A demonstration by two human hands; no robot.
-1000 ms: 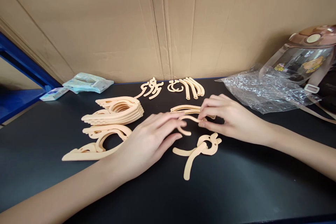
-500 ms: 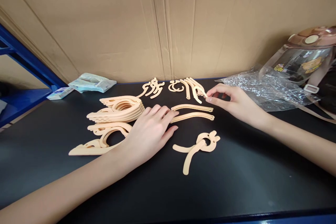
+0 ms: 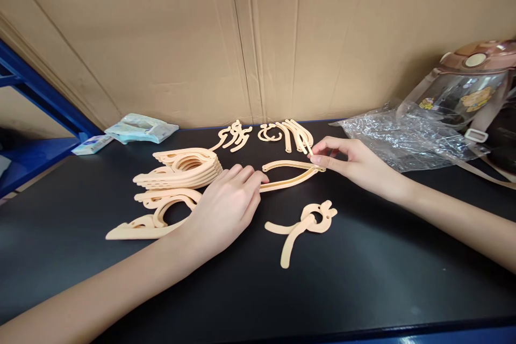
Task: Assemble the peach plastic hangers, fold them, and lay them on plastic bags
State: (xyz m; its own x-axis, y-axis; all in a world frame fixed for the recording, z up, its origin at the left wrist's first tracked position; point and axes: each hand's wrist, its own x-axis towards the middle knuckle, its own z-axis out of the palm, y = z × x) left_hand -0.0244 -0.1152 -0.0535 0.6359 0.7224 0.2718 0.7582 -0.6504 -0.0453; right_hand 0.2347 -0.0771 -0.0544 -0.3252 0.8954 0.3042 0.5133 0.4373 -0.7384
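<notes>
My left hand closes its thumb and fingers at the left end of a grooved, curved beige hanger arm, hiding that end. Another grooved arm lies just behind; their right ends meet. My right hand pinches a slim beige hanger arm, standing tilted above those right ends. Nearer me lies a hanger centre piece, ring-shaped with two small ears, with two flat curved arms at its left side. Beside my left hand is a stack of folded beige hangers.
At the back lie small beige hooks, curved pieces and more arms. A tissue pack sits back left. Clear plastic wrap and a strapped bottle are at right. Cardboard stands behind the black tabletop.
My right hand has moved slightly left and toward me with the slim arm, turning it more upright. The nearer grooved arm has swung its right end back against the other one.
</notes>
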